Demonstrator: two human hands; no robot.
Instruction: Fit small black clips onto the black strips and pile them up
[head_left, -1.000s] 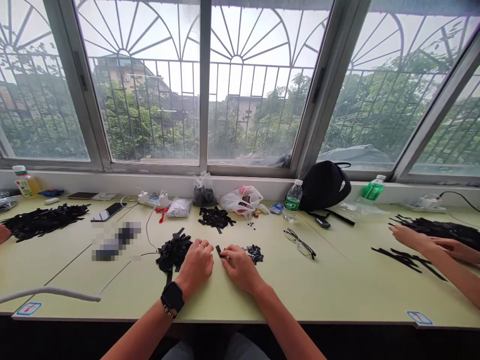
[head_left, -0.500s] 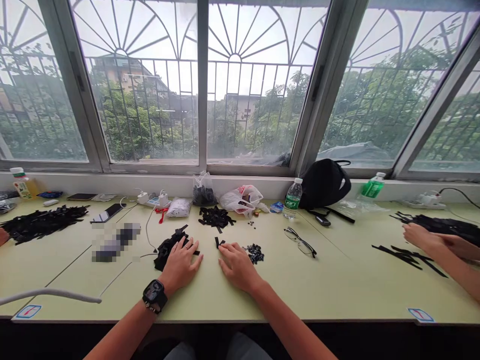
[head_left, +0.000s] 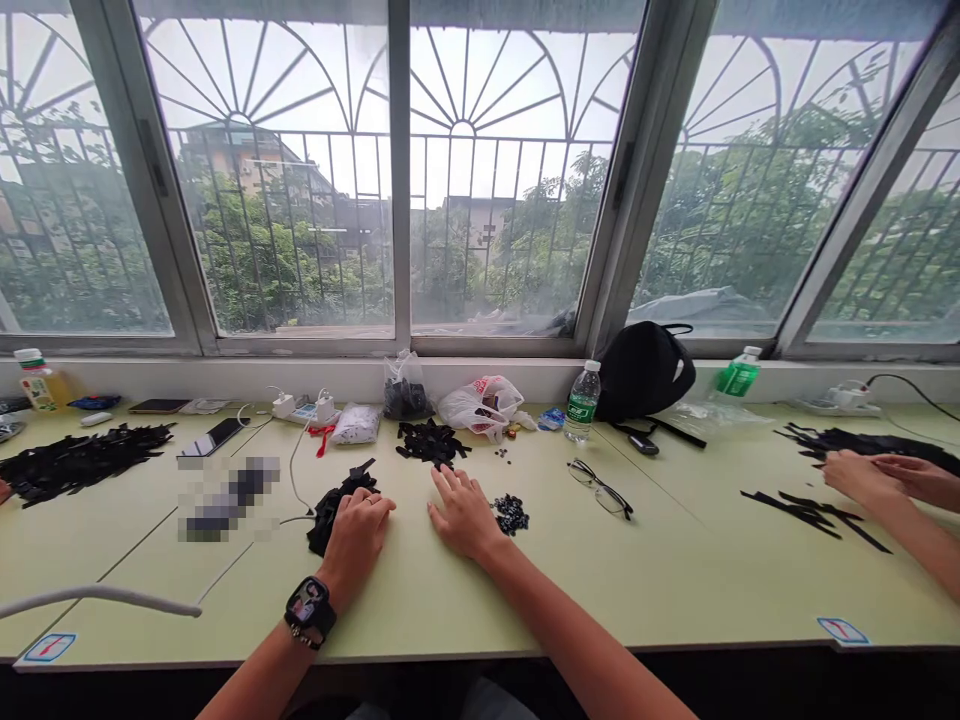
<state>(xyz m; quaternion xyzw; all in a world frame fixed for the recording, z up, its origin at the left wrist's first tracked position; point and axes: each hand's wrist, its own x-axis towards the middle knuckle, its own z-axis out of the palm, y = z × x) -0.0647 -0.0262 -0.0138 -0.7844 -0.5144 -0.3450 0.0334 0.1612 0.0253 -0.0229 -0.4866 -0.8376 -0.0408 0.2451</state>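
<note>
My left hand, with a watch on its wrist, rests at the right edge of a pile of short black strips. Its fingers are curled together, and what they hold, if anything, is hidden. My right hand lies palm down with fingers stretched forward. Its fingertips reach the near edge of a second pile of black strips. Just right of that hand sits a heap of small dark shiny pieces.
Glasses, a water bottle and a black bag stand to the right. Plastic bags and chargers line the back. A white cable crosses the left. A co-worker's hands work on black strips at right.
My right hand has moved forward to the far strip pile; the small black strip at its fingertips no longer shows there. My left hand's fingers have drawn in from spread to curled.
</note>
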